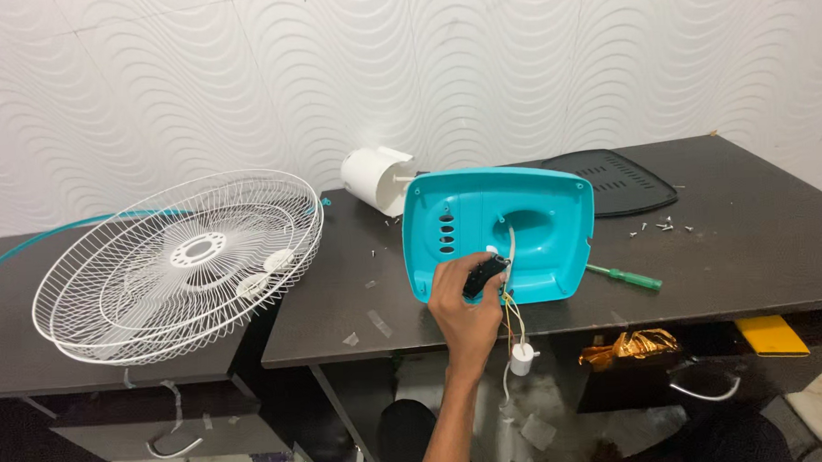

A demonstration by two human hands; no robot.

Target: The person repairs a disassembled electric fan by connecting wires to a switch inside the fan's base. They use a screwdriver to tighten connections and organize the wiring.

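Observation:
My left hand (462, 304) reaches up from the bottom middle and is shut on a small black switch part (484, 275) with thin wires. The part sits against the open underside of a turquoise fan base (538, 208), which stands on its edge at the front of the dark table (758, 246). Yellow and white wires (512, 314) run down from the base to a small white cylinder (522, 358) hanging below the table edge. My right hand is out of view.
A white wire fan guard (180, 266) lies on the lower table at left. A white motor housing (377, 179) stands behind the base. A green screwdriver (627, 277), loose screws (663, 225) and a black cover plate (614, 180) lie to the right.

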